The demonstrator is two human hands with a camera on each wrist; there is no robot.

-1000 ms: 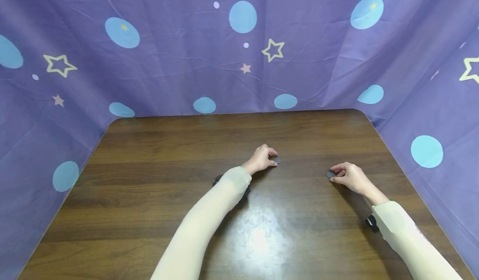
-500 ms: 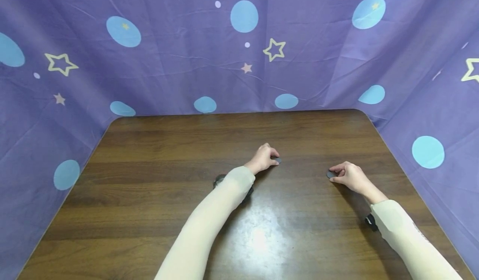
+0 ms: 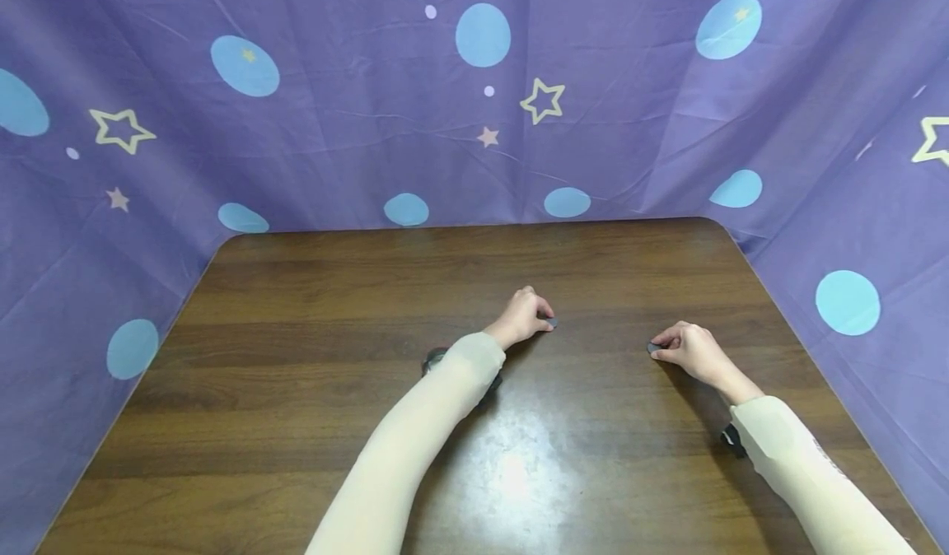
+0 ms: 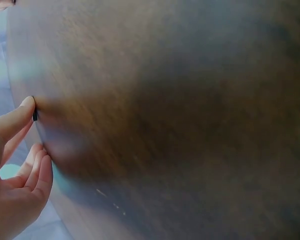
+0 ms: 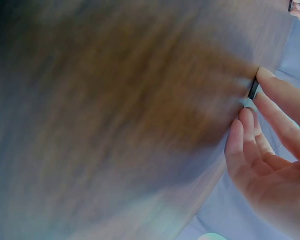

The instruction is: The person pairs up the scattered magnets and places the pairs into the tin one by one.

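Near the middle of the table my left hand (image 3: 519, 316) pinches a small dark grey round disc (image 3: 552, 323) between thumb and forefinger. Farther right, my right hand (image 3: 698, 356) has a similar dark disc (image 3: 652, 347) between thumb and fingertips. Seen from the left wrist, the left disc (image 4: 34, 109) is a thin black edge at the thumb tip, with the other fingers bent below it. The right wrist view likewise shows the right disc (image 5: 253, 88) edge-on by the thumb. Each disc is partly hidden by the fingers.
Both hands are over a brown wood-grain table (image 3: 296, 291) with rounded far corners. A purple curtain (image 3: 334, 94) with stars and blue spots hangs behind and at the sides. A dark wrist camera (image 3: 732, 438) shows below the right sleeve, and bright glare lies on the near tabletop.
The thumb and fingers of both hands have drawn closer together on the discs, covering more of them. Over the second, my left hand and forearm have shifted slightly right.
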